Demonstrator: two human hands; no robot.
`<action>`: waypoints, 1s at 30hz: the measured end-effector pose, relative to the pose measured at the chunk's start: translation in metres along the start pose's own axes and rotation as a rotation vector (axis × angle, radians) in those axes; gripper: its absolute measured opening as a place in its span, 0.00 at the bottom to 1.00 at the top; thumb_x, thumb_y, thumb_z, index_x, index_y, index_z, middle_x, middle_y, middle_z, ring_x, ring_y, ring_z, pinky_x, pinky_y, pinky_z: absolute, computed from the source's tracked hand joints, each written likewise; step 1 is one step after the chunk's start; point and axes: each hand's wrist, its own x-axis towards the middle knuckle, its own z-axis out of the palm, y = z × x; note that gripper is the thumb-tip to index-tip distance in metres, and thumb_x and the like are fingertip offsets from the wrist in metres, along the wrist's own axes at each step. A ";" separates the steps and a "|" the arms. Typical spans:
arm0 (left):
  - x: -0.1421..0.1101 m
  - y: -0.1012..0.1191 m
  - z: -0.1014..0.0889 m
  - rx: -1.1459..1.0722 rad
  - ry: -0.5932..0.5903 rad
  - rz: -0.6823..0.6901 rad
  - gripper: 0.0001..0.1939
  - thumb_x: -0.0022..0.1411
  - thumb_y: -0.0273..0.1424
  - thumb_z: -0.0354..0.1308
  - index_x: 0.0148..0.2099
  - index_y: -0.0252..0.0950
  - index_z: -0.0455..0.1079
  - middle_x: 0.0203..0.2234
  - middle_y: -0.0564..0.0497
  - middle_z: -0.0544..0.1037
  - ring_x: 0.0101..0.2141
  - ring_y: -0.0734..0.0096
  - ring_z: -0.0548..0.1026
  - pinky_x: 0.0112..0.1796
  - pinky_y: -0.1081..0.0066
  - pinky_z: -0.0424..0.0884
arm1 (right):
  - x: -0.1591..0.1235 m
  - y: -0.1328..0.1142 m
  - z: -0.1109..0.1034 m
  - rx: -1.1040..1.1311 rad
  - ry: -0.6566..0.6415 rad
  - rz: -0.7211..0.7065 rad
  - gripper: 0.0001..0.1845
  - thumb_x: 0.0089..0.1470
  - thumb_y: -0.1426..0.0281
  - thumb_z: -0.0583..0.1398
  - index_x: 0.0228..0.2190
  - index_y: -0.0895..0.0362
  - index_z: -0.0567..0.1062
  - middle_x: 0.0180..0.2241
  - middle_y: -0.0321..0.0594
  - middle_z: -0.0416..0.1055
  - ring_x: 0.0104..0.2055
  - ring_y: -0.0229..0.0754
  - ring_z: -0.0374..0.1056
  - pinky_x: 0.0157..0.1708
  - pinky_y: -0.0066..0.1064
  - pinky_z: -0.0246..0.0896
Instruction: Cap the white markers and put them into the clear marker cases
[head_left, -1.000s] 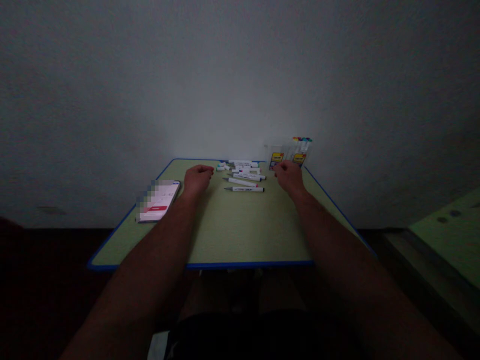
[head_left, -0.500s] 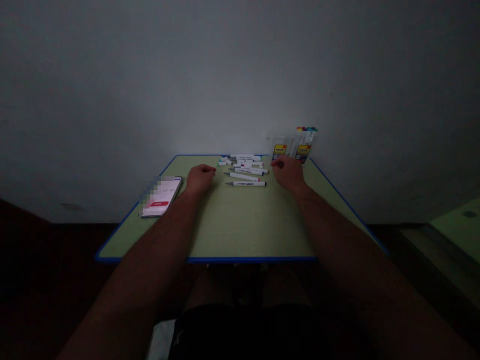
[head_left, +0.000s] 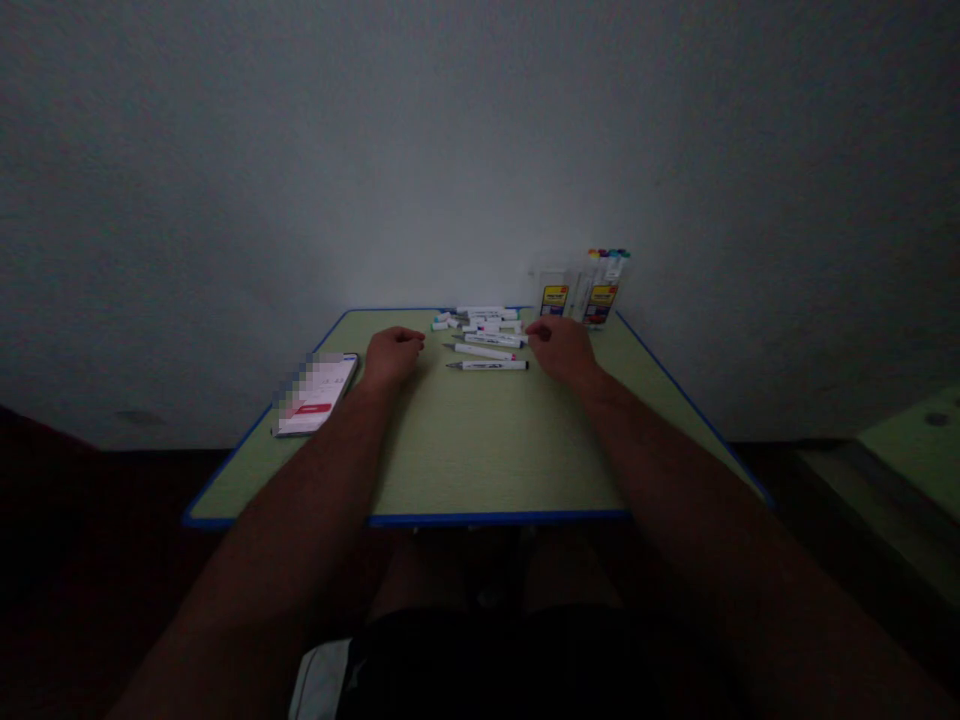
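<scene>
Head view, white markers (head_left: 489,365) lying between the hands (head_left: 393,358), both curled narrow, any hold unclear

Table (head_left: 495,450): one, pale green top, blue edging, far side near the wall. On it:

Phone (head_left: 326,390): one, left side, lying face up, screen lit with a red button; part obscured by a blurred patch.

Near marker (head_left: 491,366): white, lying crosswise, grey tip to the left, dark end to the right.

Pink-ended marker (head_left: 484,352): white, just beyond, slightly aslant, grey tip likewise to the left.

Far markers (head_left: 487,316): several, white, bunched towards the far edge; exact count not legible.

Caps (head_left: 440,326): a few, small, at the left end of the bunch.

Cases (head_left: 602,298): two, clear, yellow-labelled, standing side by side, far right.
</scene>
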 end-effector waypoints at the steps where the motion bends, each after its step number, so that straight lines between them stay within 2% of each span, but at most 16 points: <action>1: 0.000 0.000 0.000 0.000 -0.001 -0.003 0.15 0.50 0.30 0.59 0.40 0.35 0.81 0.36 0.43 0.83 0.35 0.63 0.78 0.37 0.66 0.72 | 0.000 -0.001 0.000 -0.002 -0.012 -0.004 0.11 0.53 0.76 0.60 0.35 0.56 0.82 0.37 0.43 0.80 0.38 0.45 0.74 0.43 0.38 0.67; 16: -0.010 0.011 -0.001 -0.011 -0.012 0.004 0.14 0.51 0.26 0.57 0.39 0.34 0.80 0.36 0.45 0.84 0.35 0.63 0.78 0.39 0.66 0.72 | -0.011 -0.015 0.005 -0.039 -0.243 -0.189 0.18 0.50 0.75 0.65 0.44 0.53 0.82 0.42 0.41 0.81 0.43 0.45 0.75 0.49 0.38 0.66; 24: -0.014 0.016 -0.002 -0.002 -0.022 0.018 0.12 0.52 0.24 0.57 0.37 0.35 0.80 0.38 0.43 0.84 0.38 0.60 0.79 0.44 0.62 0.72 | -0.015 -0.017 0.002 -0.101 -0.329 -0.218 0.21 0.50 0.75 0.65 0.47 0.55 0.82 0.44 0.44 0.80 0.46 0.47 0.74 0.51 0.40 0.65; 30: -0.014 0.016 -0.001 0.045 -0.019 0.028 0.11 0.55 0.26 0.58 0.39 0.34 0.80 0.38 0.44 0.84 0.38 0.63 0.79 0.43 0.66 0.72 | -0.016 -0.017 0.001 -0.128 -0.357 -0.215 0.21 0.51 0.76 0.65 0.48 0.53 0.82 0.46 0.44 0.79 0.46 0.47 0.73 0.51 0.39 0.65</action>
